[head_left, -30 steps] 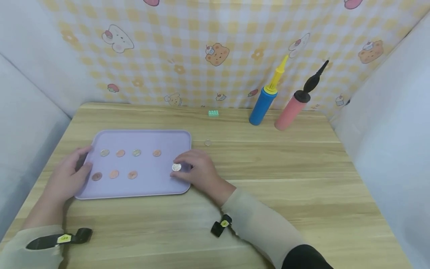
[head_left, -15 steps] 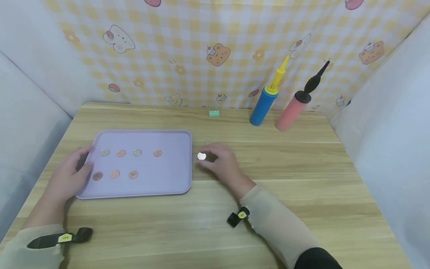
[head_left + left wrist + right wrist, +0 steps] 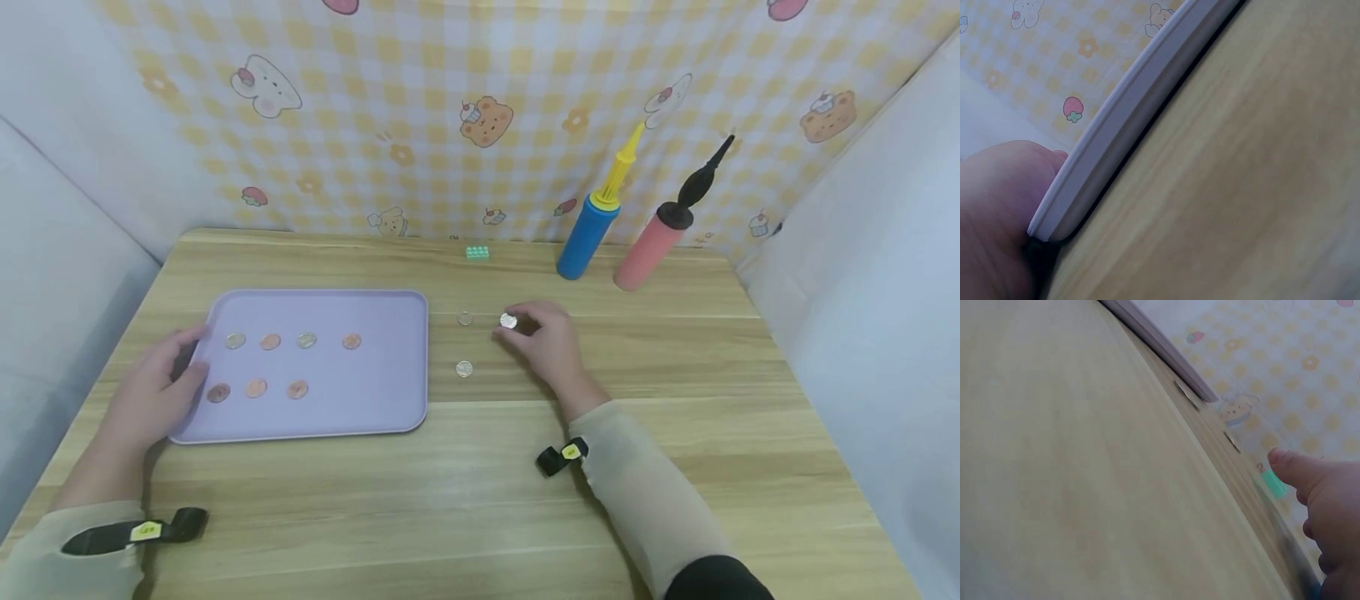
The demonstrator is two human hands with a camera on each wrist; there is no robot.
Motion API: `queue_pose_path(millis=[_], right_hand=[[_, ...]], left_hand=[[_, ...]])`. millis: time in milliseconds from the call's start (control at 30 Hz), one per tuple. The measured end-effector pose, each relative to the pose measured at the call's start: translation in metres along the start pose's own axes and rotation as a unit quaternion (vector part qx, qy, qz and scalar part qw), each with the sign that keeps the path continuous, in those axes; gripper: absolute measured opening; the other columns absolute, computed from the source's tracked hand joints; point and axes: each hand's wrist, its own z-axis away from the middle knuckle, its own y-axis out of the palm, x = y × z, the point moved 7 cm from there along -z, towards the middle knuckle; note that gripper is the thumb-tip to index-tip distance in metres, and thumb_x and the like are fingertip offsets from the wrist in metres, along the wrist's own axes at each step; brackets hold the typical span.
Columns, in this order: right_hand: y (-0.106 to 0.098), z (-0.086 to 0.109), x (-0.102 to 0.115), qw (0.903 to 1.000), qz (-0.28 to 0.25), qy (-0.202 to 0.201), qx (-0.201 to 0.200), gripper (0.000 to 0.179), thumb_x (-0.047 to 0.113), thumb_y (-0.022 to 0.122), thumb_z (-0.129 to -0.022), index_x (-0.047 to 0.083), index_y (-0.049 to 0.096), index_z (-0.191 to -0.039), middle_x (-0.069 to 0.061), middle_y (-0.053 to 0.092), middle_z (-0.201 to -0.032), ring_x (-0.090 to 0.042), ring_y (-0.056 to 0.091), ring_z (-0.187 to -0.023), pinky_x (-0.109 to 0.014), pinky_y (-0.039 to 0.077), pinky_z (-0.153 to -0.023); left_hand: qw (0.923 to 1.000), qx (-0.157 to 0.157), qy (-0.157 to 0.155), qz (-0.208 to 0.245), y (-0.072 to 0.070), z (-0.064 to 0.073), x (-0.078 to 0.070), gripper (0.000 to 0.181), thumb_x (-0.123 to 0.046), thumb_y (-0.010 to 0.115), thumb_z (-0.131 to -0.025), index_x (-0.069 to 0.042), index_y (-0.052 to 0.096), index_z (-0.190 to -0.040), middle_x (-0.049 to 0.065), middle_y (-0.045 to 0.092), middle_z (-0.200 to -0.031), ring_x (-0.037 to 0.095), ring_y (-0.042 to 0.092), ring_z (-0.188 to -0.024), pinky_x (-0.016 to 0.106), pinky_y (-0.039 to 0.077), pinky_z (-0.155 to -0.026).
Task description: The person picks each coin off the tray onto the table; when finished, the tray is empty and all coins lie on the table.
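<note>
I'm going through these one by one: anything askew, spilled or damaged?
Nothing looks spilled or damaged. Mildly uneven, though: on the tray, the far row of coins has four, the rightmost set slightly wider apart, while the near row has only three.

The tray (image 3: 367, 392) is lilac; on it lie copper coins (image 3: 256, 388) and silvery coins (image 3: 307, 340). Beyond it hangs a yellow-and-white checked cloth (image 3: 337, 150); beneath it, the tabletop (image 3: 480, 500) is tan, streaked with woodgrain.
</note>
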Motion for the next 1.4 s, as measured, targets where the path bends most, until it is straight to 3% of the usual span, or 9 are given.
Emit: queue_pose_path(millis=[167, 400, 567, 933, 1400], right_hand=[[-0.004, -0.005, -0.006, 0.9995, 0.026, 0.015, 0.008, 0.033, 0.023, 0.095, -0.084, 0.007, 0.083, -0.109, -0.008, 0.079, -0.106, -0.024, 0.069, -0.095, -0.040, 0.057, -0.086], [-0.006, -0.007, -0.019, 0.9961, 0.050, 0.070, 0.019, 0.034, 0.024, 0.096, -0.082, 0.005, 0.083, -0.107, -0.017, 0.067, -0.130, -0.036, 0.053, -0.127, -0.050, 0.041, -0.108], [-0.005, -0.005, -0.023, 0.9926, 0.064, 0.093, 0.045, 0.034, 0.030, 0.093, -0.086, 0.005, 0.083, -0.107, -0.019, 0.064, -0.133, -0.037, 0.048, -0.130, -0.053, 0.035, -0.109], [-0.005, -0.007, -0.017, 0.9908, 0.098, 0.067, 0.064, 0.031, 0.030, 0.087, -0.092, 0.009, 0.084, -0.115, -0.023, 0.063, -0.136, -0.043, 0.046, -0.131, -0.055, 0.037, -0.109], [-0.001, -0.004, -0.019, 0.9884, 0.117, 0.068, 0.070, 0.032, 0.032, 0.080, -0.099, 0.012, 0.082, -0.124, -0.021, 0.061, -0.139, -0.043, 0.043, -0.135, -0.057, 0.033, -0.113]], left_hand=[[1.0000, 0.002, -0.005, -0.007, -0.004, -0.001, 0.002, 0.056, -0.015, 0.046, -0.111, 0.000, 0.035, -0.164, 0.038, 0.029, -0.165, 0.063, 0.023, -0.151, 0.079, 0.018, -0.119], [0.9999, -0.003, 0.011, -0.001, -0.003, -0.003, 0.003, 0.055, -0.012, 0.048, -0.111, 0.003, 0.036, -0.163, 0.041, 0.028, -0.163, 0.063, 0.020, -0.152, 0.075, 0.014, -0.123], [0.9999, 0.006, -0.013, -0.009, 0.000, 0.001, 0.004, 0.056, -0.015, 0.045, -0.112, 0.002, 0.034, -0.164, 0.040, 0.020, -0.166, 0.062, 0.013, -0.154, 0.077, 0.008, -0.122], [0.9996, 0.003, -0.022, -0.015, -0.002, 0.001, 0.003, 0.056, -0.018, 0.045, -0.112, 0.000, 0.034, -0.164, 0.040, 0.016, -0.168, 0.063, 0.012, -0.154, 0.078, 0.006, -0.121], [0.9999, -0.001, -0.013, -0.007, -0.002, 0.002, 0.002, 0.056, -0.017, 0.047, -0.112, 0.000, 0.036, -0.163, 0.041, 0.019, -0.167, 0.064, 0.013, -0.153, 0.079, 0.006, -0.121]])
